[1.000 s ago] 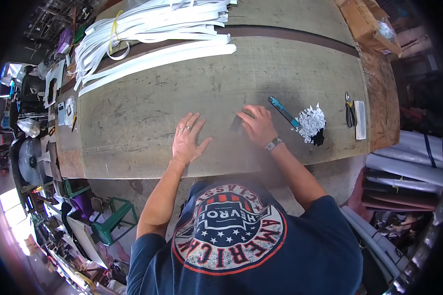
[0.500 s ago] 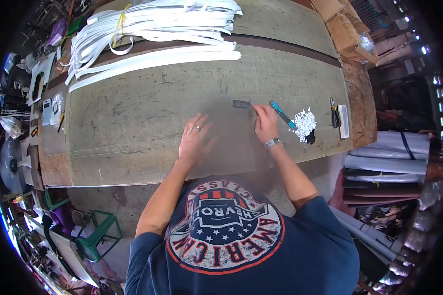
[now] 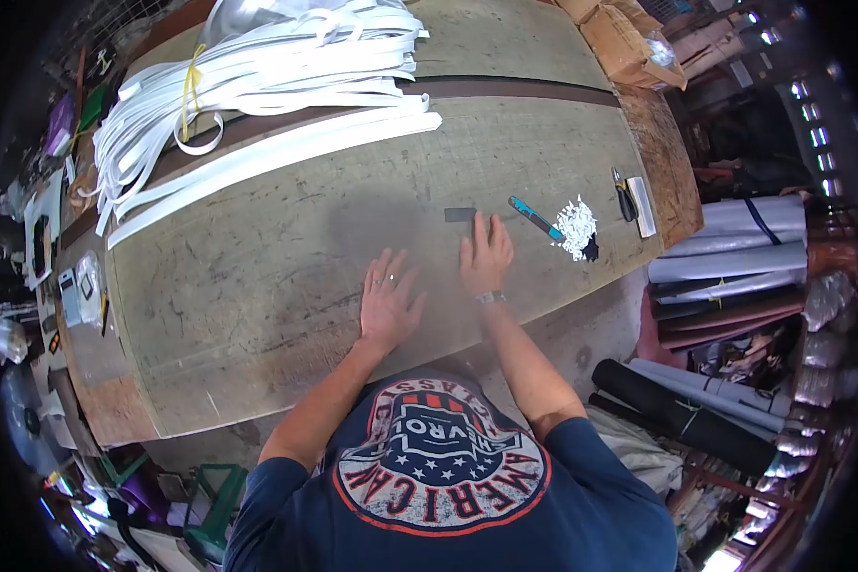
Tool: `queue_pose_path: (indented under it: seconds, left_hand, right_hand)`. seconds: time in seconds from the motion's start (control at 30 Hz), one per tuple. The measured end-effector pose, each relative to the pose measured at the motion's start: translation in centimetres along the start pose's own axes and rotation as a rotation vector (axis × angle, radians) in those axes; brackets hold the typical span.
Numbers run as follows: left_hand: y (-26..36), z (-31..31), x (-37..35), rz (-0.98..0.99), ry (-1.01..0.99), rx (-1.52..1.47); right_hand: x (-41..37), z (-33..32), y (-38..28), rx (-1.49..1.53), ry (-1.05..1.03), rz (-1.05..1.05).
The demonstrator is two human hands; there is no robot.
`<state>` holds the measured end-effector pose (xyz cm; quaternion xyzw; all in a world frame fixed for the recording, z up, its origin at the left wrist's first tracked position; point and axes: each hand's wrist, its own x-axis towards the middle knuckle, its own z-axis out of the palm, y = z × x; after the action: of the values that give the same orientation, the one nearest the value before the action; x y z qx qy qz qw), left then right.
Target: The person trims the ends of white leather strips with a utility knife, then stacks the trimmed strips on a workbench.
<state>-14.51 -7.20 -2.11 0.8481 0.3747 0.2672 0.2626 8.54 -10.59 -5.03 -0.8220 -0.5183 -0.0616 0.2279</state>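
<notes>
My left hand lies on the worn table with its fingers spread, holding nothing. To its right, my right hand rests palm down with fingers apart, its fingertips beside a small dark rectangular plate. A teal and black cutter lies further right, its lower end near a heap of small white scraps. Long white strips stretch across the table in front of a large bundle of similar strips, which has a yellow tie.
Pliers and a pale rectangular block lie near the right edge of the table. An open cardboard box sits at the back right. Rolls of material are stacked beyond the right edge.
The view has shifted, with the table tilting in the frame. My right hand has moved off the dark plate's right end and flattened, fingers more extended. My left hand stays spread on the table.
</notes>
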Motion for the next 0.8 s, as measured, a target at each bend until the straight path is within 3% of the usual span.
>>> queue_pose_path:
  seconds: [0.13,0.23,0.33,0.4,0.47,0.6,0.7,0.8]
  left_hand:
    - [-0.7,-0.7,0.3,-0.013,0.006,-0.091]
    - [-4.1,-1.9,3.1,-0.106,0.062,-0.36]
    - [-11.1,-6.2,9.0,-0.044,0.255,-0.123]
    - [-16.5,-8.9,13.6,-0.162,0.365,-0.033]
    - [-19.1,-13.5,18.7,-0.077,0.571,0.084]
    - [-26.0,-20.8,26.1,0.016,0.599,0.471]
    - [-29.0,-22.0,27.1,0.062,0.435,0.675]
    - [-28.9,-23.0,28.6,0.009,0.266,0.624]
  right_hand:
    - [0.2,-1.0,-0.8,-0.131,-0.108,-0.077]
    - [0.4,-1.1,-1.2,-0.196,-0.199,-0.062]
    - [1.6,-1.5,-0.5,-0.119,-0.276,-0.13]
    - [1.8,-1.7,-0.5,-0.128,-0.296,-0.142]
    - [1.8,-1.7,-0.5,-0.131,-0.305,-0.138]
    - [1.9,-1.7,-0.8,-0.122,-0.305,-0.121]
    - [1.9,-1.7,-1.0,-0.112,-0.31,-0.096]
    - [2.2,-1.8,-0.9,-0.122,-0.305,-0.085]
